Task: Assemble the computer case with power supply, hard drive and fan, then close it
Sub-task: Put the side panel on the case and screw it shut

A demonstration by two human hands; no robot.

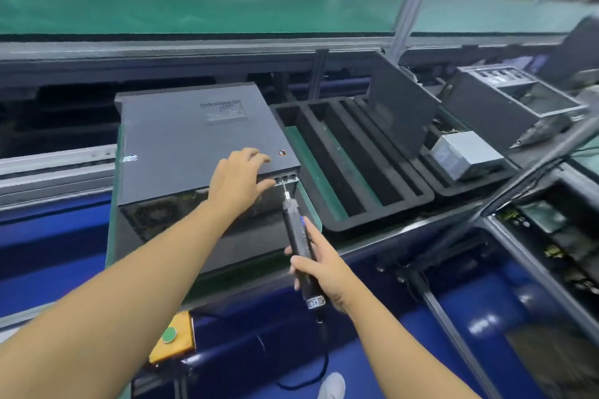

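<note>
Pressing on the closed computer case (194, 139), a worker's left hand (240, 178) lies with fingers spread flat on the lid's near right corner, thumb over the edge. The right hand (324, 266) has its fingers wrapped round a black electric screwdriver (298, 243), whose bit tip meets the case's near right edge just beside that thumb. The case sits on a green mat (311, 165) on the tabletop. Just right of it, a black foam tray (379, 215) with long slots holds one dark panel (402, 113), tilted in a far slot. Beyond lie a grey power supply (466, 152) and a second, open case (512, 107). A bin (525, 256) at far right holds parts too blurred to name. A green conveyor belt (194, 6) runs behind.
</note>
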